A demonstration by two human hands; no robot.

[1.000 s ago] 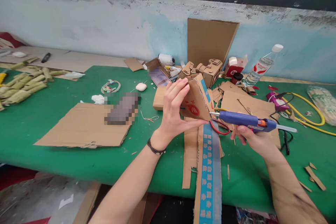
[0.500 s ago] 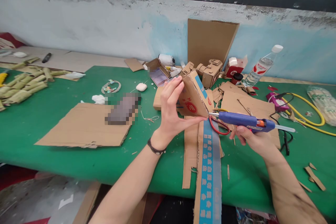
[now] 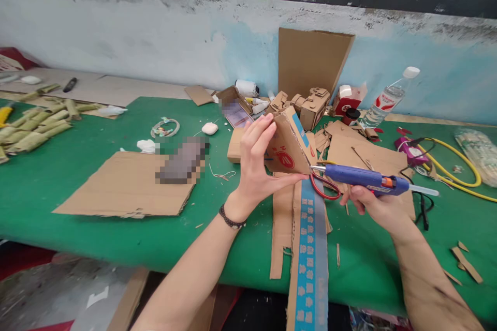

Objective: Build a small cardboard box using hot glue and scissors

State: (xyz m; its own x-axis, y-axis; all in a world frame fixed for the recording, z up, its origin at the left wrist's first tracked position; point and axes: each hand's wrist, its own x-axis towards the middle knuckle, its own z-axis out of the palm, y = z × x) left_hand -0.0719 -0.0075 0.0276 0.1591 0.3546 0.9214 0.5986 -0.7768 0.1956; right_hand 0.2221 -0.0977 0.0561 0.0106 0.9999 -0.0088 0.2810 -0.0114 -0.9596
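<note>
My left hand (image 3: 256, 163) grips a small cardboard box (image 3: 285, 147) with red and blue print, thumb under its lower edge and fingers along its far side. A blue hot glue gun (image 3: 361, 178) is in my right hand (image 3: 375, 209), its nozzle at the box's lower right corner. A clear glue stick (image 3: 425, 190) pokes out of the gun's back. Beneath the box lie red-handled scissors (image 3: 328, 194), partly hidden, and a long cardboard strip (image 3: 310, 264) with blue print that hangs over the table's front edge.
A flat cardboard sheet (image 3: 116, 186) bears a blurred dark object (image 3: 182, 160). Behind stand a cardboard camera model (image 3: 314, 106), a water bottle (image 3: 386, 98) and an upright cardboard panel (image 3: 310, 59). To the right are a purple power block (image 3: 411, 150), a yellow cable (image 3: 471, 163) and cardboard scraps (image 3: 466, 264).
The box, my left hand and the glue gun have shifted very slightly to the right and down in view. Both grips are unchanged.
</note>
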